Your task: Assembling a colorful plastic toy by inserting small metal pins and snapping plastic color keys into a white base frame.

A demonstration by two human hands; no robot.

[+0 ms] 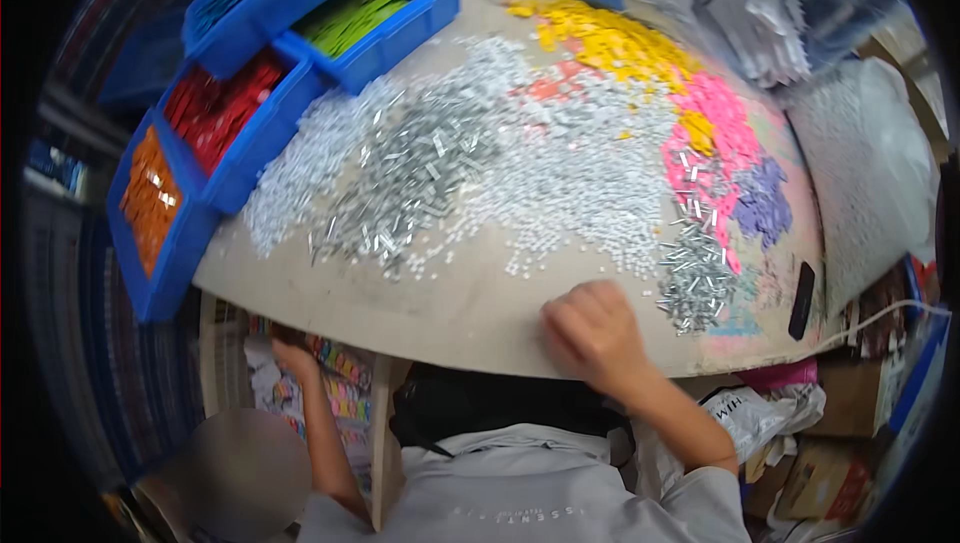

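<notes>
My right hand (593,335) rests at the table's near edge, fingers curled in; whatever they hold, if anything, is hidden. Just beyond it, small white bead-like pieces (590,193) spread across the table (480,313). To its right lies a pile of short shiny silver tubes (695,278). Below the table at the left, my left hand (291,355) reaches into an open drawer (382,433) holding colourful small packets (345,383). Its fingers are blurred, and I cannot make out a grip. More silver tubes (415,168) lie among the white pieces at centre left.
Blue bins (250,133) at the left hold red, orange, green and blue pieces. Yellow (610,38), pink (720,123) and purple pieces (763,201) lie at far right. A large clear bag (865,163) bulges beside the right edge, near a black bar (801,301).
</notes>
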